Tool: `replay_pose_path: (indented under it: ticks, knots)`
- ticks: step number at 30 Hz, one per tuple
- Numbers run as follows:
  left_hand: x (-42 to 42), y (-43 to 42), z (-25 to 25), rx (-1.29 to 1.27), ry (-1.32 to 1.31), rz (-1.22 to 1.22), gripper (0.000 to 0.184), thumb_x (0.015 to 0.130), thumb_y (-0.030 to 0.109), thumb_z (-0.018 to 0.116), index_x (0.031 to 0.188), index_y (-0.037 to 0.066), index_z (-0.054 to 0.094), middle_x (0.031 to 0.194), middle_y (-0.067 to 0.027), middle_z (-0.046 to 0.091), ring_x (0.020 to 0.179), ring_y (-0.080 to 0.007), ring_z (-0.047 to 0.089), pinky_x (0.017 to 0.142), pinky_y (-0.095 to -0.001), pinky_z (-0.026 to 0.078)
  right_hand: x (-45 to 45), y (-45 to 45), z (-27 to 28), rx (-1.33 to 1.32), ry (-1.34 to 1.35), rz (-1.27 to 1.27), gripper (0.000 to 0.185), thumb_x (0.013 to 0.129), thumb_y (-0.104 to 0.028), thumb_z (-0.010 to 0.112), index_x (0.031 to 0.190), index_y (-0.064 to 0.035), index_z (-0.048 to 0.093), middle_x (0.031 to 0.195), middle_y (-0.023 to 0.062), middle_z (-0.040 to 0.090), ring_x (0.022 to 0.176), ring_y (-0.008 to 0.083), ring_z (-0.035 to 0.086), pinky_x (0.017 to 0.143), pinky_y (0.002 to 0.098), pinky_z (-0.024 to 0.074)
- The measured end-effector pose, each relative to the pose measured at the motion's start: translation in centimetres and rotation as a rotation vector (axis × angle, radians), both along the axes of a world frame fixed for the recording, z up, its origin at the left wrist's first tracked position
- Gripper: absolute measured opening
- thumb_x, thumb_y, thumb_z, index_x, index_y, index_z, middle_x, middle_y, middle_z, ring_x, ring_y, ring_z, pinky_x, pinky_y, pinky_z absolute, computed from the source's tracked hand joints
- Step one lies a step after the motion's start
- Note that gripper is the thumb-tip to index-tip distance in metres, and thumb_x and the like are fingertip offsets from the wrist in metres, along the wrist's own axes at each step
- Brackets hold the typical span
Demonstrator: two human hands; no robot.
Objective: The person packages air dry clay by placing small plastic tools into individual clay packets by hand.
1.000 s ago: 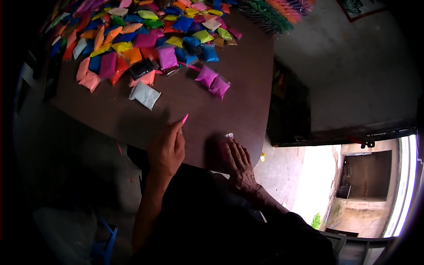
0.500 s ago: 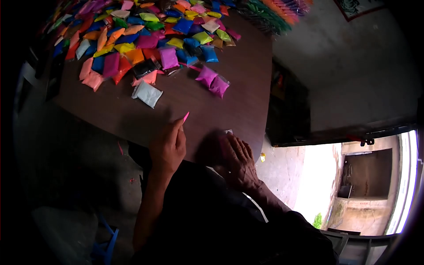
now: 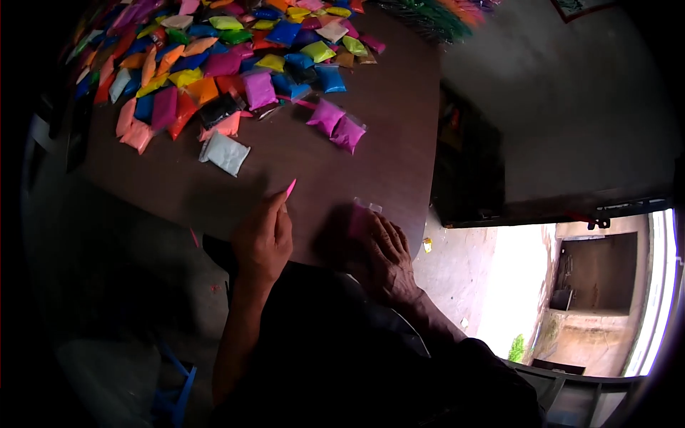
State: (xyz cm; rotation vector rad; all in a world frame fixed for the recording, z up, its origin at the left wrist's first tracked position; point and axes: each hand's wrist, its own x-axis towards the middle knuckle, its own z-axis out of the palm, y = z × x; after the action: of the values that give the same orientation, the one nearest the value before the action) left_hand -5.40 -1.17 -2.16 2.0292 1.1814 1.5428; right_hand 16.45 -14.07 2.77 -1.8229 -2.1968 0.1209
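Note:
My left hand (image 3: pixel 264 237) is closed above the near edge of the table, pinching a thin, pointed pink piece (image 3: pixel 291 188) whose tip sticks up past the fingers. What lies inside the grip is hidden. My right hand (image 3: pixel 389 258) rests near the table's right front edge, fingers bent over a pink packet (image 3: pixel 359 220). Part of that packet and its clear plastic end show beyond the fingertips; the rest is covered by hand and shadow. Farther up lie two joined magenta packets (image 3: pixel 338 125) and a white packet (image 3: pixel 227 155), apart from both hands.
Many coloured plastic packets (image 3: pixel 221 64) are heaped over the far left of the brown table (image 3: pixel 399 143). Bundles of green and orange strips (image 3: pixel 435 21) lie at the far edge. A blue stool (image 3: pixel 175 392) stands on the floor at lower left, and a bright doorway opens at right.
More of the pink packet shows beyond my right fingers. The view has shifted slightly, so the table and packets sit a little farther left and up. My left hand still pinches the pink piece.

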Motion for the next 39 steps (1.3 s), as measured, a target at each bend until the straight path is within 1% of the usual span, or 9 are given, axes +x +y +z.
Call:
replay_pose_path:
  ticks: [5,9,12,15,20,29,31,36,39]
  knots:
    - [-0.5,-0.1,0.1,-0.025,0.074,0.001,0.019,0.097,-0.002,0.067,0.115,-0.001,0.072,0.084,-0.0160,0.071,0.069,-0.0300,0.069,0.060,-0.0366,0.052,-0.4,-0.6,0.3,0.077,0.095,-0.032,0.048,0.095,-0.030,0.071,0.134,-0.0026,0.065,0.152,0.0245,0.053,0.139,0.0429,0.051,0.113,0.0557,0.0385]
    - [-0.1,-0.5,-0.4,-0.039,0.064,0.025,0.020,0.096,-0.002,0.067,0.115,0.001,0.072,0.088,-0.0157,0.072,0.073,-0.0306,0.070,0.062,-0.0370,0.053,0.2,0.5,1.3,0.051,0.101,-0.017,0.047,0.093,-0.030,0.073,0.131,-0.0028,0.067,0.152,0.0229,0.054,0.140,0.0408,0.052,0.114,0.0553,0.0386]
    - [-0.3,-0.6,-0.1,-0.046,0.072,0.038,0.020,0.096,-0.001,0.068,0.115,0.001,0.072,0.090,-0.0154,0.073,0.074,-0.0309,0.070,0.063,-0.0371,0.053,0.1,0.8,0.9,0.144,0.107,-0.064,0.048,0.091,-0.030,0.075,0.130,-0.0031,0.068,0.153,0.0220,0.053,0.141,0.0395,0.052,0.115,0.0548,0.0387]
    - [-0.4,-0.6,-0.2,-0.051,0.092,0.026,0.020,0.096,-0.001,0.068,0.116,0.001,0.072,0.092,-0.0154,0.073,0.075,-0.0304,0.070,0.064,-0.0367,0.053,0.3,0.2,-0.4,0.085,0.044,0.007,0.052,0.091,-0.031,0.076,0.133,-0.0024,0.066,0.154,0.0210,0.053,0.141,0.0400,0.051,0.116,0.0552,0.0381]
    - [-0.1,-0.5,0.3,-0.028,0.121,0.016,0.019,0.095,-0.002,0.068,0.114,-0.001,0.072,0.092,-0.0157,0.073,0.075,-0.0303,0.071,0.063,-0.0369,0.054,0.4,1.6,-0.3,0.098,0.188,0.011,0.061,0.093,-0.033,0.075,0.141,0.0015,0.059,0.155,0.0205,0.053,0.142,0.0401,0.051,0.118,0.0563,0.0369]
    - [-0.3,-0.7,-0.5,-0.034,0.155,0.034,0.016,0.098,0.001,0.067,0.113,0.001,0.073,0.091,-0.0146,0.073,0.073,-0.0298,0.070,0.062,-0.0367,0.053,0.7,1.1,0.0,0.075,0.197,0.007,0.061,0.090,-0.031,0.077,0.139,0.0017,0.061,0.152,0.0209,0.055,0.142,0.0384,0.052,0.117,0.0558,0.0383]
    - [-0.4,-0.9,-1.0,-0.069,0.123,0.058,0.017,0.098,0.001,0.068,0.115,0.001,0.074,0.090,-0.0130,0.073,0.073,-0.0208,0.068,0.063,-0.0311,0.052,1.1,1.4,-0.1,0.081,0.216,0.003,0.063,0.089,-0.031,0.078,0.139,0.0012,0.060,0.153,0.0208,0.055,0.142,0.0383,0.051,0.117,0.0558,0.0389]
    - [-0.3,-0.9,-0.4,-0.065,0.132,0.053,0.017,0.099,0.001,0.067,0.115,0.000,0.073,0.091,-0.0118,0.073,0.074,-0.0204,0.068,0.064,-0.0315,0.053,1.4,0.7,-0.6,0.144,0.267,-0.055,0.068,0.087,-0.033,0.080,0.143,0.0002,0.058,0.156,0.0215,0.052,0.145,0.0384,0.050,0.117,0.0558,0.0394]
    - [-0.2,-0.9,-0.5,-0.062,0.136,0.048,0.017,0.099,0.001,0.067,0.115,0.000,0.073,0.092,-0.0114,0.074,0.076,-0.0208,0.069,0.065,-0.0320,0.053,1.9,0.4,-1.2,0.072,0.168,0.001,0.070,0.088,-0.033,0.080,0.144,0.0001,0.057,0.158,0.0220,0.050,0.147,0.0383,0.047,0.118,0.0558,0.0387]
